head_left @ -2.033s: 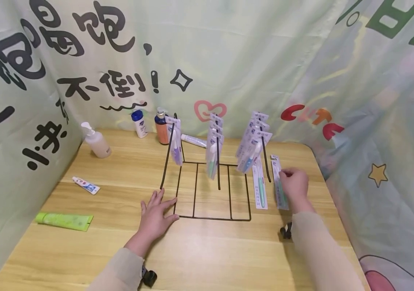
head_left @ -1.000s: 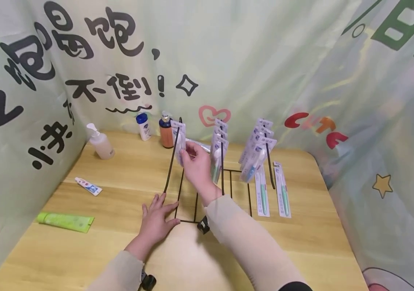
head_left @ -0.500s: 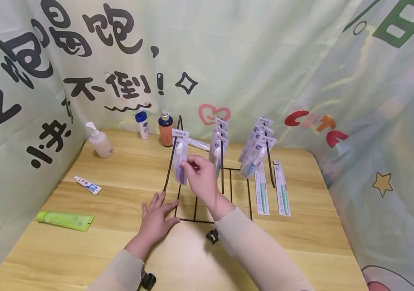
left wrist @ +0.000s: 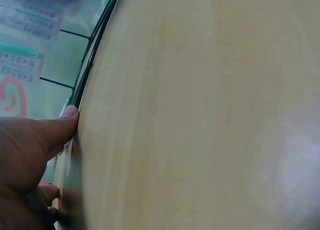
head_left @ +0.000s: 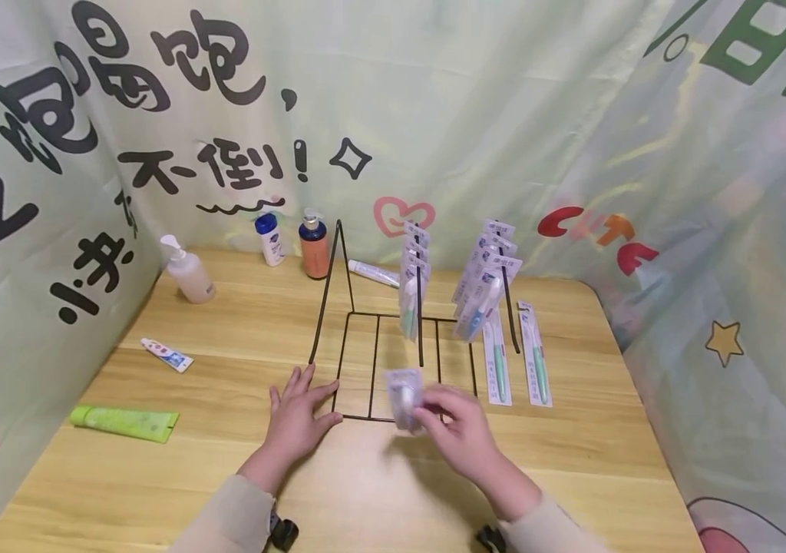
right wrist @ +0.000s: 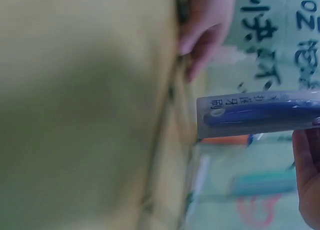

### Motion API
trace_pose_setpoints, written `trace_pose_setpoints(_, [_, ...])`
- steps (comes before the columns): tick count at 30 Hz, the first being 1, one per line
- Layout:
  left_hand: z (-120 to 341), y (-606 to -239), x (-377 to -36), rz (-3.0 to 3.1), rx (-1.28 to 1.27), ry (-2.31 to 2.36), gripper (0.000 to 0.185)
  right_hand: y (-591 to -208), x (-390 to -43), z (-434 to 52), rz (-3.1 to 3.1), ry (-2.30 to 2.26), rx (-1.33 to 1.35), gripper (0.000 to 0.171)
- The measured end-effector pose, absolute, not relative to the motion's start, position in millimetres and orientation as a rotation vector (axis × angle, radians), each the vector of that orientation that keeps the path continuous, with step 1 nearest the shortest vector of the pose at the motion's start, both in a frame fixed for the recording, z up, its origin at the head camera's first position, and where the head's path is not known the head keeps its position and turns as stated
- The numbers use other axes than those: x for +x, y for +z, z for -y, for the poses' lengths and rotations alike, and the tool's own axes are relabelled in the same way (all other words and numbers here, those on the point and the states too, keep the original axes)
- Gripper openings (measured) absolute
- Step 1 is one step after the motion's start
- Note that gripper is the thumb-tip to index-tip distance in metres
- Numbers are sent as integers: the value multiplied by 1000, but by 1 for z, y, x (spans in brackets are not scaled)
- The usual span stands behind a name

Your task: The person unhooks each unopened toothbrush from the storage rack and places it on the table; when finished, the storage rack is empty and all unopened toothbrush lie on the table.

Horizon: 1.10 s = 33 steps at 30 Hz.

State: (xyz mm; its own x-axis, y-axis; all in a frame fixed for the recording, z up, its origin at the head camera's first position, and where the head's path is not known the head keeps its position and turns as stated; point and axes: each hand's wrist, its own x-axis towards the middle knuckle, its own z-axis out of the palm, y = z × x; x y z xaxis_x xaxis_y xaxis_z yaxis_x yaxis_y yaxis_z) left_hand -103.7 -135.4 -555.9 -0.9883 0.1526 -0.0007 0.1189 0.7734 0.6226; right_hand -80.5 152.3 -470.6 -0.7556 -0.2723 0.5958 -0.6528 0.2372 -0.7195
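A person sits at a wooden table (head_left: 572, 468) with a black wire rack (head_left: 393, 338) standing at its middle. The left hand (head_left: 299, 418) lies flat on the table with fingers spread and straight, holding nothing, its fingertips touching the rack's near left corner as if steadying it. The right hand (head_left: 462, 434) is just in front of the rack's near edge, fingers curled around a packaged toothbrush (head_left: 404, 399) held a little above the table; the pack looks blurred. The right wrist view shows the same pack (right wrist: 260, 112), a dark blue brush under clear plastic, pinched at one end.

Judging by how things lie, the work seems partly done. The rack's left upright (head_left: 331, 284) is bare. The middle upright carries a stack of packs (head_left: 412, 280), and the right upright carries another stack (head_left: 486, 276). Two more packs (head_left: 517, 357) lie flat on the table just right of the rack.

Behind the rack stand an orange bottle (head_left: 313, 247) and a small white bottle (head_left: 269, 239). A pump bottle (head_left: 186, 270) stands well to the rack's left, with a small tube (head_left: 166, 355) and a green tube (head_left: 123, 422) nearer the person on that side
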Motion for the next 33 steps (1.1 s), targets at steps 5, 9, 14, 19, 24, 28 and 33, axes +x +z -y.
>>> trace_pose_setpoints(5, [138,-557,-103,-2901,197,1001,60,-487,-53,-223,2182,1676,655,24])
trace_pose_setpoints(9, [142,-555,-104,-2884,164,988,61,-481,-59,-278,2311,1646,68,14])
trace_pose_setpoints(14, [144,-552,-106,-2882,160,989,61,-472,-111,-342,2482,1399,-549,33])
trace_pose_setpoints(19, [142,-553,-108,-2879,171,988,61,-481,-169,-388,2647,1279,-670,44])
trace_pose_setpoints(24, [140,-552,-107,-2908,185,998,60,-496,-207,-406,2770,1259,-753,48])
trace_pose_setpoints(28, [137,-551,-106,-2896,182,998,59,-505,-222,-410,2807,1277,-881,49])
trace_pose_setpoints(33, [135,-552,-106,-2888,191,986,59,-504,-223,-407,2815,1225,-1020,50])
